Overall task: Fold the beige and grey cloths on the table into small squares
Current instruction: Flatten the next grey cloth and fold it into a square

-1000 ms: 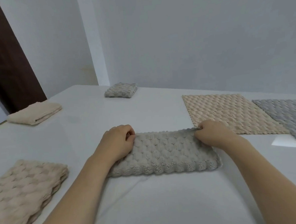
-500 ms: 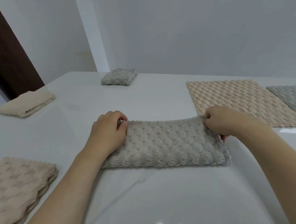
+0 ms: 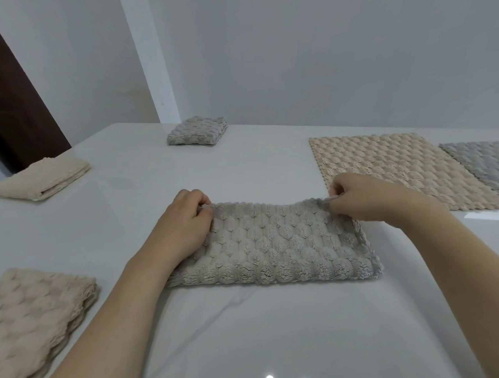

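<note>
A grey textured cloth (image 3: pixel 278 245), folded into a long rectangle, lies on the white table (image 3: pixel 251 334) in front of me. My left hand (image 3: pixel 183 225) pinches its far left corner. My right hand (image 3: pixel 359 196) pinches its far right corner, lifted slightly off the table. The far edge sags between the two hands. A flat beige cloth (image 3: pixel 387 165) lies unfolded to the right, with a flat grey cloth (image 3: pixel 492 162) beside it at the frame edge.
A folded grey square (image 3: pixel 198 130) sits at the far middle of the table. A folded beige cloth (image 3: pixel 42 181) lies far left, and another folded beige cloth (image 3: pixel 31 322) near left. Grey walls and a dark door (image 3: pixel 6 95) stand behind.
Both hands have lifted the far edge of the grey cloth a little, and the right corner is raised more. The view has tilted down slightly.
</note>
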Demonstrator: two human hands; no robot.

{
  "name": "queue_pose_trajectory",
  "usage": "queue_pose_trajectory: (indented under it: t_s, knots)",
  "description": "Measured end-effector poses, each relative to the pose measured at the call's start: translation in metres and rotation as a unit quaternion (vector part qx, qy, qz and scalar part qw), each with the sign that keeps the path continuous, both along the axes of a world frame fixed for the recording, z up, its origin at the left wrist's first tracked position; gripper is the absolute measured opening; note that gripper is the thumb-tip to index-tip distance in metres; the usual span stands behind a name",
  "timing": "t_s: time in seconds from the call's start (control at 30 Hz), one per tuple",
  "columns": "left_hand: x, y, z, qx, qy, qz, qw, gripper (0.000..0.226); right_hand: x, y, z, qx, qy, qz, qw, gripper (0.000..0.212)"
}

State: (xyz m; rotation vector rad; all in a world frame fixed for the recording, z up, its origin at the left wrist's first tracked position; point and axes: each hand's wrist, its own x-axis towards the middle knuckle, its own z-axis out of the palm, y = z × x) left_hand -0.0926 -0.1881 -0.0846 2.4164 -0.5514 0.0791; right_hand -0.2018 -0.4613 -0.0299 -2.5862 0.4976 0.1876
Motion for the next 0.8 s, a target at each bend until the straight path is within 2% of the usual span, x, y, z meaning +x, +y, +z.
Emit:
queue_pose_trajectory:
  t_s: [0.03,0.07,0.17,0.27,0.37,0.5,0.63,0.8]
  knots:
    - [0.000,0.001,0.000,-0.004,0.003,0.001,1.000,0.012,0.000,0.000,0.001,0.036,-0.005,-0.011,0.999,0.003]
    - [0.001,0.001,-0.001,-0.003,0.005,0.003,1.000,0.013,0.000,0.000,0.001,0.055,0.004,-0.017,0.998,0.010]
    - [0.005,0.004,-0.004,0.016,-0.002,0.009,1.000,0.017,0.000,-0.002,-0.006,0.049,0.052,-0.004,0.997,0.016]
    - [0.007,0.005,-0.005,0.070,-0.014,0.019,0.997,0.019,0.002,-0.005,-0.012,0.034,0.049,-0.004,0.998,0.030]
    - [0.009,0.008,-0.006,0.118,-0.025,0.033,0.992,0.020,0.004,-0.008,-0.016,0.026,0.021,-0.007,0.999,0.021]
    - [0.008,0.004,-0.009,0.159,-0.047,0.062,0.984,0.021,0.006,-0.009,-0.018,0.024,0.005,-0.009,1.000,0.022]
    - [0.002,0.001,-0.012,0.132,-0.095,0.101,0.981,0.022,0.006,-0.008,-0.019,0.019,-0.005,-0.012,1.000,0.027]
    - [-0.013,0.003,-0.002,0.162,-0.061,0.058,0.983,0.026,-0.012,-0.010,-0.016,0.036,0.002,-0.035,0.999,0.024]
